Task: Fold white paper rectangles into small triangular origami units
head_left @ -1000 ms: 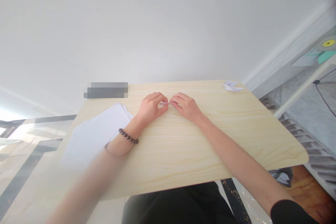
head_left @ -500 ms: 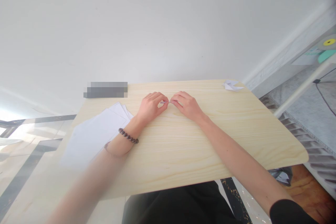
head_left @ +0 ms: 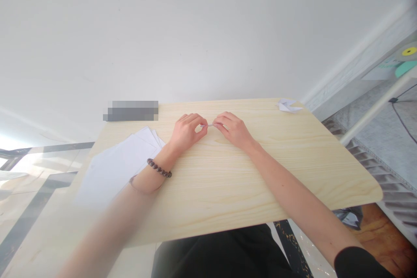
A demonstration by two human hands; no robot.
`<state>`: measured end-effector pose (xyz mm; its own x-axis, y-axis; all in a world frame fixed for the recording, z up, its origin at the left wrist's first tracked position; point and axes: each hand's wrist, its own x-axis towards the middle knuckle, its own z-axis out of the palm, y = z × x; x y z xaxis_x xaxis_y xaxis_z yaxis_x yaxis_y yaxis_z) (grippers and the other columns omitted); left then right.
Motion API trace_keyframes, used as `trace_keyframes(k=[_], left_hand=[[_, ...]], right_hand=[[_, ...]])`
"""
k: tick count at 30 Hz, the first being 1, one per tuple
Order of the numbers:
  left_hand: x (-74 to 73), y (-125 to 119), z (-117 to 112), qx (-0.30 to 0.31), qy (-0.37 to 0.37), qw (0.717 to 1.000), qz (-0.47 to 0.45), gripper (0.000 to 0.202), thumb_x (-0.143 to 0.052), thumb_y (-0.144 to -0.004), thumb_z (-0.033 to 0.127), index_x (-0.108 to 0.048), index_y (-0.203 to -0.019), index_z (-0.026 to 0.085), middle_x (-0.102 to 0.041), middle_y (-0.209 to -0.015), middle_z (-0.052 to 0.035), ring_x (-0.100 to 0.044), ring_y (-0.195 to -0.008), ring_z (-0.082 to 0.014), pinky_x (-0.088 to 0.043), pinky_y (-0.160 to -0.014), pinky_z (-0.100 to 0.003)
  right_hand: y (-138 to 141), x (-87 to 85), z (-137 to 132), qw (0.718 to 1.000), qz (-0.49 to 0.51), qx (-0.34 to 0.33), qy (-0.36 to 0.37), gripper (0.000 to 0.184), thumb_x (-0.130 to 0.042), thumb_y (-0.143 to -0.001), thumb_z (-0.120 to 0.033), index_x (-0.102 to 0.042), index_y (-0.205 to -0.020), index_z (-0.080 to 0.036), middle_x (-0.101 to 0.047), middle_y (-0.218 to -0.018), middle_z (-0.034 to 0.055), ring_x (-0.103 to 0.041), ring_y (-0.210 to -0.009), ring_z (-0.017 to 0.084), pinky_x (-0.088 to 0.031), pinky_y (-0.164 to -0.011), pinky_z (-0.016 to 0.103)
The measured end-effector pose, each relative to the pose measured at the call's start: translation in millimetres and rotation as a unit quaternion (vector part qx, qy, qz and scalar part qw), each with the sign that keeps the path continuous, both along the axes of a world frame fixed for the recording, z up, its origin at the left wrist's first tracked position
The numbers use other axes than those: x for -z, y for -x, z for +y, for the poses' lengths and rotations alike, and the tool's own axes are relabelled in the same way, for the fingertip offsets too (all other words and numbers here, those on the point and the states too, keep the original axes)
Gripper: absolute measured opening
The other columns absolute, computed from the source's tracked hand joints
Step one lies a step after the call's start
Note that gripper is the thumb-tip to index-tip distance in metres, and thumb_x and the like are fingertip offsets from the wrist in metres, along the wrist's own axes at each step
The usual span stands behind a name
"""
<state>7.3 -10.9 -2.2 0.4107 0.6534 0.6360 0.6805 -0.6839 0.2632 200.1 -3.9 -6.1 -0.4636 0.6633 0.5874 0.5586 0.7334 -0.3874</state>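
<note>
Both my hands rest on a light wooden table (head_left: 228,182) near its far middle. My left hand (head_left: 187,132), with a dark bead bracelet on the wrist, pinches one end of a small folded white paper piece (head_left: 208,125). My right hand (head_left: 233,130) pinches the other end of it. The fingertips of the two hands nearly meet, and most of the paper is hidden between them.
A stack of white paper sheets (head_left: 120,165) lies at the table's left. A folded white paper figure (head_left: 288,105) sits at the far right corner. A blurred grey bar (head_left: 132,110) lies at the far left edge. A white wall stands behind; a white rail (head_left: 374,108) runs at right.
Both hands have shifted very slightly away from me, still pinching the small paper. Otherwise the scene is the same.
</note>
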Motion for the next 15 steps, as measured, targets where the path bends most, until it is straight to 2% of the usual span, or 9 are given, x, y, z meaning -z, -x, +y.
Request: trace_keyframes(k=[15], left_hand=[[2.7, 0.7, 0.8, -0.019, 0.012, 1.0, -0.006, 0.005, -0.052, -0.074, 0.018, -0.057, -0.077, 0.019, -0.061, -0.079, -0.0012, -0.056, -0.072, -0.013, -0.042, -0.07, -0.026]], right_hand=[[-1.0, -1.1, 0.7, 1.0, 0.012, -0.003, 0.001, 0.018, -0.042, -0.088, -0.027, -0.059, -0.087, -0.022, -0.06, -0.088, 0.0043, -0.054, -0.085, 0.016, -0.043, -0.077, 0.029]])
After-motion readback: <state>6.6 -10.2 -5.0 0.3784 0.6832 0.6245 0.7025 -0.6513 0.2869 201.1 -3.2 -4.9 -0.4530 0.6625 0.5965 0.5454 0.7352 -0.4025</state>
